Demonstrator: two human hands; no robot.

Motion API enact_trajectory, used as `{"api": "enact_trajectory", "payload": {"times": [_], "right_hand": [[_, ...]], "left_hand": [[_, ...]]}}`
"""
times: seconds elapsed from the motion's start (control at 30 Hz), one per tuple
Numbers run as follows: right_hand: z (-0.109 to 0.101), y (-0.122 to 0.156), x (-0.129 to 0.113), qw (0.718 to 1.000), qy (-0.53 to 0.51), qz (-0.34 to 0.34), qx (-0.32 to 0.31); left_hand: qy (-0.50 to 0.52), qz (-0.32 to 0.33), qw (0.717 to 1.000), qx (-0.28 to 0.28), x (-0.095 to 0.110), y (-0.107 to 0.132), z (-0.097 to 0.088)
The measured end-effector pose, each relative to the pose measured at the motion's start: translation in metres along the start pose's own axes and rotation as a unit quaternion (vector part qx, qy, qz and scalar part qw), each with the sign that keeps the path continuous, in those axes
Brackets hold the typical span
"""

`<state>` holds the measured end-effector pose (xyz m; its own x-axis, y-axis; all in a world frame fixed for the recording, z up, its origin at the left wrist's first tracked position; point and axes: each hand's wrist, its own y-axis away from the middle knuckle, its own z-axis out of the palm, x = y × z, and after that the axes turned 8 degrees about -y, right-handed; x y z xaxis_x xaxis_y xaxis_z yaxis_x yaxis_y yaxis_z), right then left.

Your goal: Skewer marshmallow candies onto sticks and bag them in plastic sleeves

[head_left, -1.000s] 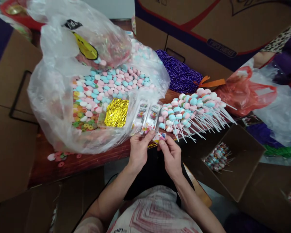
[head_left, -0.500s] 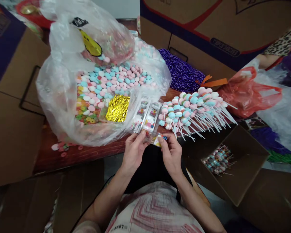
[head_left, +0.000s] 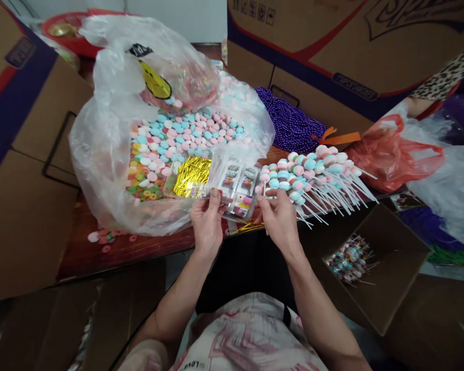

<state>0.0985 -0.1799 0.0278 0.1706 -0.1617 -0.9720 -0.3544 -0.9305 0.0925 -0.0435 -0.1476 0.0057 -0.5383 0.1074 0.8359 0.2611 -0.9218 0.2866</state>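
My left hand is closed, thumb and fingers pinching the edge of a clear plastic bag at the front of a clear tray of printed bags. My right hand is closed at the left end of a pile of candy lollipops, its fingertips pinching a candy lollipop there; the fingers partly hide it. The pile's pastel candies are threaded on white sticks. Left of the bags, gold twist ties lie in a clear box. Behind them, loose pink, blue and white candies fill an open plastic bag.
Purple bead strands lie at the back against a big cardboard box. A red plastic bag sits at the right. Below it an open carton holds wrapped lollipops. Ring candies lie on the table edge.
Both hands have moved apart. The right hand has let go of the small colourful printed bag and reached up to the lollipops. The left has shifted slightly left; the view has tilted a little.
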Motion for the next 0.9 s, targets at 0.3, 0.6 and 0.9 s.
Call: {"api": "enact_trajectory", "payload": {"times": [0.3,0.6,0.9], "right_hand": [[-0.027,0.027,0.006,0.998,0.032,-0.05,0.033],[-0.042,-0.019,0.042,0.929,0.339,-0.094,0.119],[-0.052,-0.002,0.048,0.95,0.164,-0.2,0.176]], "left_hand": [[0.038,-0.023,0.999,-0.002,0.001,-0.005,0.011],[0.095,-0.102,0.99,-0.022,0.0,-0.016,0.024],[0.109,-0.175,0.978,-0.024,0.003,-0.028,0.027]]}}
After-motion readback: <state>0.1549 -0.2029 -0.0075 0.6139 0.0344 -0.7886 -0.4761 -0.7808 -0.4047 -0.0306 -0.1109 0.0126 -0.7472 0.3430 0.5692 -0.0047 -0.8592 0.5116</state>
